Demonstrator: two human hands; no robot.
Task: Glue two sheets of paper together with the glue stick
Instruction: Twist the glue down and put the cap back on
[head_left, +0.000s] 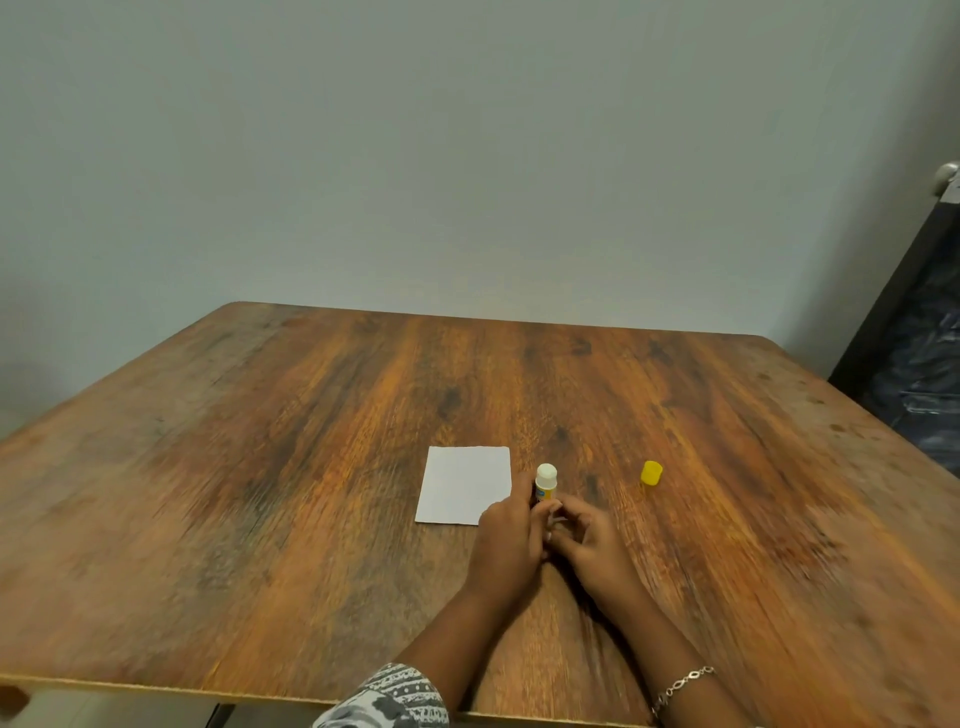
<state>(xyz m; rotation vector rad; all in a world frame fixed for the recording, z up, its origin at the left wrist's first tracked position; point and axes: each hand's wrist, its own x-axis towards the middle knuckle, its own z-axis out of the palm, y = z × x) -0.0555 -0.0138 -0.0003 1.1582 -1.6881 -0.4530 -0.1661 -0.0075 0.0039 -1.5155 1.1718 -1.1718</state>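
Gripping upright glue stick (546, 482) low, left hand (506, 540) and right hand (592, 545) touching.

Uncapped glue stick (546, 480) beside one paper sheet (464, 484)
The white sheet lies flat toward the table's (311, 467) near edge; the stick stands upright at the sheet's right edge (base hidden), and its yellow cap (651, 473) stands apart, further right.

No readable text, number or sign. Sole printed item: label on small uncapped glue stick (546, 483), white top, yellow-and-white plastic body, upright on brown wood-grain table (363, 415). Label shows blue mark above yellow band. Lettering too small and blurred to make out, brand cannot be told.
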